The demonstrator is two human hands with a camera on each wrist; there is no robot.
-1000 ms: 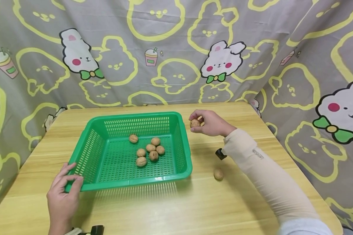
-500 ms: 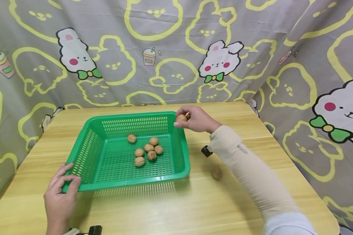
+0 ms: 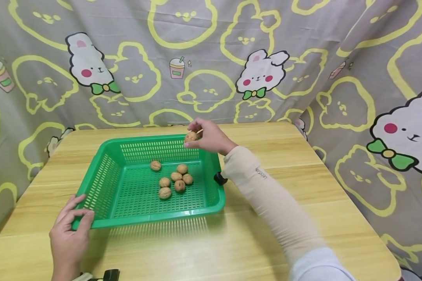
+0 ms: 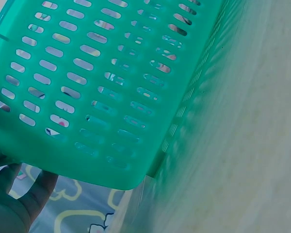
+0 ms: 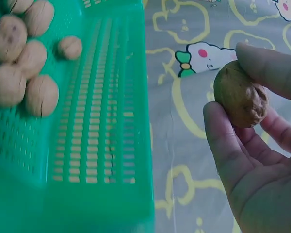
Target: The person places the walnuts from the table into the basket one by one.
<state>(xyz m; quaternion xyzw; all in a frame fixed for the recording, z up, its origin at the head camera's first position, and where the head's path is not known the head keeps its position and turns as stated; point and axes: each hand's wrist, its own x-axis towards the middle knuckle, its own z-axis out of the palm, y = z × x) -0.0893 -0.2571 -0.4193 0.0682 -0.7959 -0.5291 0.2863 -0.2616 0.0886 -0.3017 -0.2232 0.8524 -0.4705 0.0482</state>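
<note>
Between its thumb and fingers, my right hand (image 3: 212, 136) holds a walnut (image 3: 191, 137) above the back right part of a green plastic basket (image 3: 147, 218). The right wrist view shows that walnut (image 5: 240, 94) pinched at the fingertips, outside the rim from that angle. Several walnuts (image 3: 176, 176) lie on the basket's slotted floor, mostly right of its middle, with one walnut (image 3: 155, 165) apart toward the back. My left hand (image 3: 70, 234) grips the basket's front left corner, thumb and fingers at the rim. Its fingers (image 4: 41, 189) show below the basket wall in the left wrist view.
The basket stands on a wood-grain table (image 3: 274, 168). Behind and beside the table hangs a grey curtain (image 3: 211, 50) with cartoon prints. A black wrist-worn piece (image 3: 220, 178) is beside the right sleeve (image 3: 267, 203), in front of the basket's right rim.
My right hand has carried the walnut leftward, from outside the right rim to above the basket. A loose walnut on the table is now out of sight at the sleeve. The left hand keeps its grip.
</note>
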